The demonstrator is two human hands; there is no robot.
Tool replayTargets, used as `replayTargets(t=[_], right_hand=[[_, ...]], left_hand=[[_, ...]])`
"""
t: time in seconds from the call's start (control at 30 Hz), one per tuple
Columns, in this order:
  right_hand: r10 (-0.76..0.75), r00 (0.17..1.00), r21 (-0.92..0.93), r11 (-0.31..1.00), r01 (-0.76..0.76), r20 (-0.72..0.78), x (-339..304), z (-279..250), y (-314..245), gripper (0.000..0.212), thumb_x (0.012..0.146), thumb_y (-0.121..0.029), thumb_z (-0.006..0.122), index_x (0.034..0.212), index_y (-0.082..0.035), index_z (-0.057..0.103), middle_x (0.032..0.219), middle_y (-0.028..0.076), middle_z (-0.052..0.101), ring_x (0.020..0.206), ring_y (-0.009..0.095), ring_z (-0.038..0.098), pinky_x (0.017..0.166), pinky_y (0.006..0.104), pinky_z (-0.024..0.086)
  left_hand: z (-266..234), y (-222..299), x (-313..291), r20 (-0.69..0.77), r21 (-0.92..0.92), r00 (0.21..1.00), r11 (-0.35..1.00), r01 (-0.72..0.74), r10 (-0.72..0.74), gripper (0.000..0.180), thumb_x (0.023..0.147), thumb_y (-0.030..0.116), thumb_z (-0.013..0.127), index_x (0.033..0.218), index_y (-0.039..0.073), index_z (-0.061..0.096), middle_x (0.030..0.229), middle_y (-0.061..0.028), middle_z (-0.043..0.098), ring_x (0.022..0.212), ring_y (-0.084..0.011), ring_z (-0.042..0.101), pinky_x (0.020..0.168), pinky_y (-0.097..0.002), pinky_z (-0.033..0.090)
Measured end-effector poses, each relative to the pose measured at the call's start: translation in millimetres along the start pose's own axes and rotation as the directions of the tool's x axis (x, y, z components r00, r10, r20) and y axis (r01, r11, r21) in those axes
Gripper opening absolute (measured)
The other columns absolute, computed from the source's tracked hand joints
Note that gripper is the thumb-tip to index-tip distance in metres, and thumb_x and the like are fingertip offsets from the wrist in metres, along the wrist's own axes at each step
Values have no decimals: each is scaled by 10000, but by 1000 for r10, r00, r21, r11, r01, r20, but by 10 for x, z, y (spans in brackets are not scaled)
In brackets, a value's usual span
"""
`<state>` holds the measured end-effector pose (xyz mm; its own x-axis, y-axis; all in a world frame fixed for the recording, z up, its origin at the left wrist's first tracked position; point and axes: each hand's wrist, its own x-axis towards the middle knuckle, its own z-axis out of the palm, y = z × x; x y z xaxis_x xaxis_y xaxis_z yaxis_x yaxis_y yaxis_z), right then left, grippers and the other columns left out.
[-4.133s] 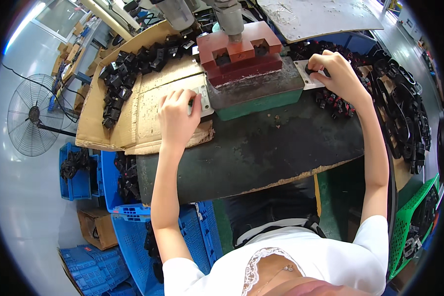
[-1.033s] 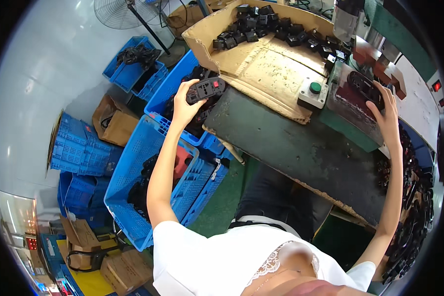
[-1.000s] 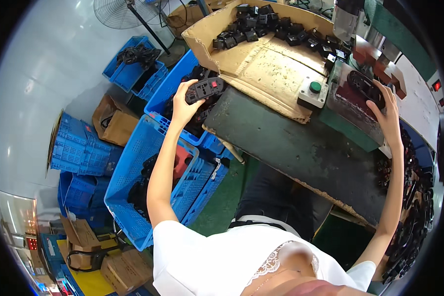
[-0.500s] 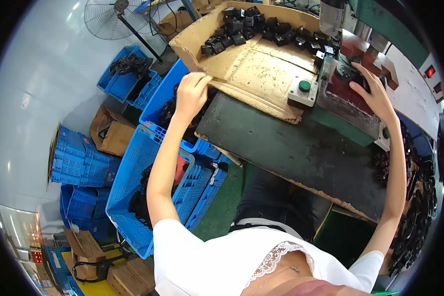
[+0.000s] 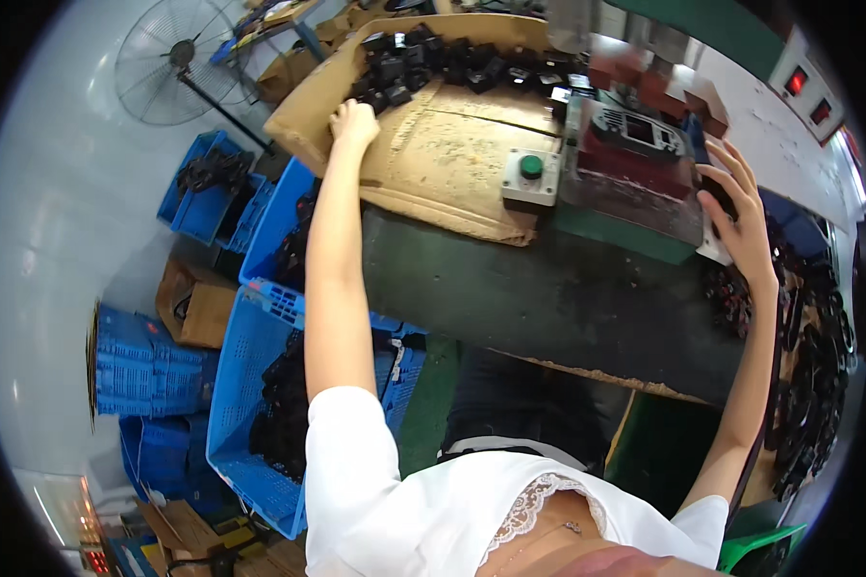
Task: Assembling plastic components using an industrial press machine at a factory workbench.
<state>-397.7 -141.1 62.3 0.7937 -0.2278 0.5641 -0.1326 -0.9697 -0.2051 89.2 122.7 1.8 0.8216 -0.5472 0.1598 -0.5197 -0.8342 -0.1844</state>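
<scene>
My left hand (image 5: 355,123) is at the left end of the cardboard tray (image 5: 452,207), beside a heap of small black block-shaped parts (image 5: 392,69). Its fingers are bent together, and whatever they may hold is hidden. My right hand (image 5: 739,207) is at the right side of the machine fixture (image 5: 635,197), fingers apart and curved, with nothing visible in them. A dark oval-ended part with a rectangular opening (image 5: 640,132) lies on the fixture's reddish-brown block. A small blue piece (image 5: 693,130) shows near my right fingertips.
A box with a green push button (image 5: 531,167) stands left of the fixture. Blue crates (image 5: 229,404) with black parts stand left of the dark worktable (image 5: 510,288). Black cords or straps (image 5: 808,413) hang at the right. A fan (image 5: 178,58) stands at the far left.
My left hand has moved forward from the tray's near left corner to the black parts. My right hand has drawn off the fixture to its right side, uncovering the dark part. The view has shifted.
</scene>
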Motion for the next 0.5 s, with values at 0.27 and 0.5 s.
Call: replayTargets(t=[0.27, 0.5], right_hand=[[294, 876, 77, 955, -287, -384, -516, -268, 925, 199, 894, -148, 558, 946, 27, 637, 1109, 97, 618, 1054, 185, 558, 953, 282, 373], [357, 822, 69, 928, -366, -444, -636, -361, 1005, 176, 894, -133, 550, 942, 9, 641, 979, 55, 656, 889, 126, 594, 828, 234, 438]], left_hand=[[333, -94, 87, -351, 209, 936, 977, 37, 40, 234, 857, 165, 442, 986, 55, 603, 1040, -94, 605, 1052, -257, 542, 846, -500, 404], [140, 112, -89, -339, 144, 940, 990, 5, 45, 526, 801, 175, 641, 1209, -28, 378, 1028, -174, 611, 1045, -306, 538, 899, -475, 390]])
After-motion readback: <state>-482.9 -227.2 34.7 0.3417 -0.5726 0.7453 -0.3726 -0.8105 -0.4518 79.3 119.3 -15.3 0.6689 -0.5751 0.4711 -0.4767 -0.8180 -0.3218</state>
